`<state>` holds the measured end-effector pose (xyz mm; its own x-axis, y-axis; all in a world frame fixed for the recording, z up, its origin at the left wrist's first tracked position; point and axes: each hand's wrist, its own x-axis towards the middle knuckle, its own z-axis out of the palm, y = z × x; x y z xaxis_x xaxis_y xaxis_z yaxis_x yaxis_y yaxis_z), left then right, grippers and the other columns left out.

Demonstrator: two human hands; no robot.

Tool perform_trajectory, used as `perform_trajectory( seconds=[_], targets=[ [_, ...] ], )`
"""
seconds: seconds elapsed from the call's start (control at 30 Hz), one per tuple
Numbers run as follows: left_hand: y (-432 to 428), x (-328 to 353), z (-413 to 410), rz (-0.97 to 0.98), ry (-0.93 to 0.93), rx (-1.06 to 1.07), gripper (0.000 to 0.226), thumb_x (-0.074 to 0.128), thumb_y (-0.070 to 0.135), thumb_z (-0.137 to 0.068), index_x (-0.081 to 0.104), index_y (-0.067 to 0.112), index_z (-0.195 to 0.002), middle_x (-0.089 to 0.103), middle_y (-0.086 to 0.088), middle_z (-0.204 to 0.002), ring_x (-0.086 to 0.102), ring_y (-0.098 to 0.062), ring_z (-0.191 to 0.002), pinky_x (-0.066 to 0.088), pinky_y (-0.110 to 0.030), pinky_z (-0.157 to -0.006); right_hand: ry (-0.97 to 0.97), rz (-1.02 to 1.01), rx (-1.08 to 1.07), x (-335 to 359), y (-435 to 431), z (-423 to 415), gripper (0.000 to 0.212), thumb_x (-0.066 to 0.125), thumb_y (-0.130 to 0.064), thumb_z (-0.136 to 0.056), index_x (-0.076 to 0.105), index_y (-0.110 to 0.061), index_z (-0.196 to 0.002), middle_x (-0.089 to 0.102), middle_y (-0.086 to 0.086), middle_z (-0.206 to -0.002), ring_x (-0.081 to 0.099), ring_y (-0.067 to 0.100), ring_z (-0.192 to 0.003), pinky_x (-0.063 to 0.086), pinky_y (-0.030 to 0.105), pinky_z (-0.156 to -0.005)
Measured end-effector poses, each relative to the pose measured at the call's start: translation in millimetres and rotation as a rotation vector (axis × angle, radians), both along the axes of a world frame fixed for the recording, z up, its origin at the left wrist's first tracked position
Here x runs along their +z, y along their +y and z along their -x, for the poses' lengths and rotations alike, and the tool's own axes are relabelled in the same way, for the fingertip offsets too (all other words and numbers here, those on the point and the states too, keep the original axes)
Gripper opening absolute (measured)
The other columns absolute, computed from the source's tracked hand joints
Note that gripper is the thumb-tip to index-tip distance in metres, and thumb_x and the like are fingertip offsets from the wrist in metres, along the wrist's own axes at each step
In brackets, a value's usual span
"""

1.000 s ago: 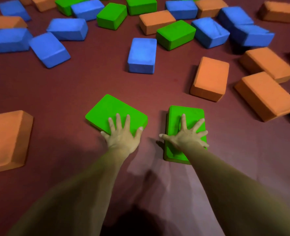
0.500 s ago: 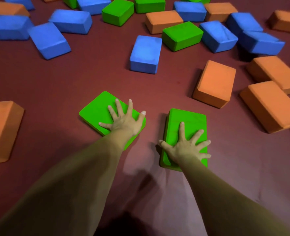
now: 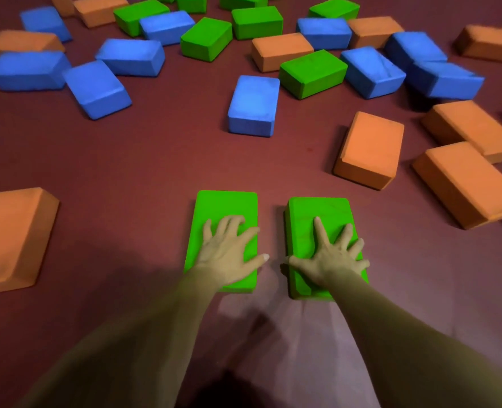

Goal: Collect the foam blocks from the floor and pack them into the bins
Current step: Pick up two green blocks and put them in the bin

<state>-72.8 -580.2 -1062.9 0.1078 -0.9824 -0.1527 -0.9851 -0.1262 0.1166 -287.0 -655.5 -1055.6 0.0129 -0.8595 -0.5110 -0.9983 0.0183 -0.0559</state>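
Note:
Two green foam blocks lie side by side on the dark red floor just in front of me. My left hand rests flat on the left green block, fingers spread, thumb over its right edge. On the right green block my right hand presses with fingers splayed and thumb off its left edge. A narrow strip of floor separates the two blocks. No bin is in view.
A blue block lies straight ahead. Orange blocks sit at the right, and a large orange block sits at the left edge. Several blue, green and orange blocks crowd the far floor.
The left green block has turned from a diagonal to lie parallel with the right one and closer to it, under my left hand. My right hand stays on its block.

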Motion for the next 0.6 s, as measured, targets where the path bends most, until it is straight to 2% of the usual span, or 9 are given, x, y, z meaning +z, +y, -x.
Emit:
perform_trajectory(
  seconds=[0.03, 0.1, 0.13, 0.2, 0.3, 0.37, 0.47, 0.6],
  targets=[
    [-2.9, 1.7, -2.1, -0.015, 0.016, 0.134, 0.090, 0.027, 0.092, -0.076, 0.022, 0.048, -0.154, 0.010, -0.006, -0.163, 0.003, -0.028, -0.154, 0.006, -0.066, -0.117, -0.004, 0.011, 0.009, -0.1, 2.0, 2.3, 0.121, 0.051, -0.097, -0.063, -0.020, -0.055, -0.152, -0.026, 0.015, -0.165, -0.008, 0.051, -0.150, 0.022, 0.072, -0.112],
    [-8.9, 2.4, -3.4, -0.094, 0.068, 0.363, 0.111, 0.034, 0.101, -0.065, -0.004, 0.050, -0.156, -0.021, -0.009, -0.166, -0.021, -0.032, -0.153, 0.000, -0.075, -0.112, -0.017, 0.017, 0.009, -0.7, 5.2, 3.4, 0.123, 0.051, -0.099, -0.060, -0.020, -0.057, -0.151, -0.030, 0.016, -0.163, -0.012, 0.051, -0.150, 0.019, 0.074, -0.112],
    [-10.5, 2.1, -2.5, -0.143, 0.094, 0.423, 0.119, 0.036, 0.103, -0.059, -0.010, 0.050, -0.155, -0.031, -0.011, -0.163, -0.026, -0.034, -0.151, 0.000, -0.079, -0.108, -0.021, 0.011, -0.001, -0.8, 6.7, 2.7, 0.124, 0.050, -0.101, -0.057, -0.021, -0.058, -0.150, -0.033, 0.016, -0.162, -0.015, 0.052, -0.150, 0.017, 0.076, -0.112],
    [-11.8, 0.9, 1.0, -0.249, 0.138, 0.480, 0.130, 0.042, 0.106, -0.050, -0.015, 0.050, -0.154, -0.040, -0.013, -0.158, -0.030, -0.036, -0.149, 0.003, -0.084, -0.105, -0.021, -0.002, -0.043, -0.9, 9.5, 0.1, 0.128, 0.045, -0.106, -0.049, -0.023, -0.059, -0.147, -0.041, 0.016, -0.158, -0.022, 0.053, -0.148, 0.011, 0.081, -0.109],
    [-14.3, -1.8, 7.1, -0.322, 0.159, 0.518, 0.134, 0.048, 0.105, -0.047, -0.019, 0.053, -0.151, -0.039, -0.014, -0.159, -0.033, -0.037, -0.148, 0.006, -0.087, -0.102, -0.027, -0.003, -0.114, -2.1, 10.7, -1.6, 0.133, 0.045, -0.108, -0.045, -0.024, -0.059, -0.147, -0.044, 0.018, -0.155, -0.021, 0.053, -0.148, 0.006, 0.083, -0.107],
    [-15.5, -4.5, 9.4, -0.300, 0.152, 0.536, 0.133, 0.049, 0.104, -0.048, -0.022, 0.054, -0.149, -0.037, -0.014, -0.160, -0.032, -0.037, -0.148, 0.009, -0.084, -0.103, -0.018, 0.014, -0.110, -2.9, 12.1, -1.0, 0.130, 0.047, -0.105, -0.050, -0.023, -0.058, -0.149, -0.038, 0.020, -0.158, -0.010, 0.054, -0.149, 0.011, 0.082, -0.108],
    [-20.3, -3.9, 11.8, -0.239, 0.155, 0.559, 0.127, 0.056, 0.097, -0.055, -0.012, 0.054, -0.154, -0.029, -0.012, -0.164, -0.024, -0.035, -0.151, 0.020, -0.073, -0.108, -0.007, 0.049, -0.078, -2.1, 12.6, 2.3, 0.121, 0.046, -0.101, -0.060, -0.019, -0.056, -0.151, -0.022, 0.023, -0.163, 0.008, 0.053, -0.146, 0.024, 0.071, -0.109],
    [-21.0, 24.3, 20.3, -0.216, 0.164, 0.555, 0.122, 0.058, 0.093, -0.059, -0.004, 0.053, -0.156, -0.021, -0.006, -0.167, -0.017, -0.032, -0.154, 0.022, -0.067, -0.110, -0.085, 0.061, -0.138, 24.7, 6.4, 6.7, 0.113, 0.048, -0.096, -0.064, -0.010, -0.058, -0.153, -0.012, 0.022, -0.166, 0.012, 0.051, -0.146, 0.023, 0.068, -0.110]
  ],
)
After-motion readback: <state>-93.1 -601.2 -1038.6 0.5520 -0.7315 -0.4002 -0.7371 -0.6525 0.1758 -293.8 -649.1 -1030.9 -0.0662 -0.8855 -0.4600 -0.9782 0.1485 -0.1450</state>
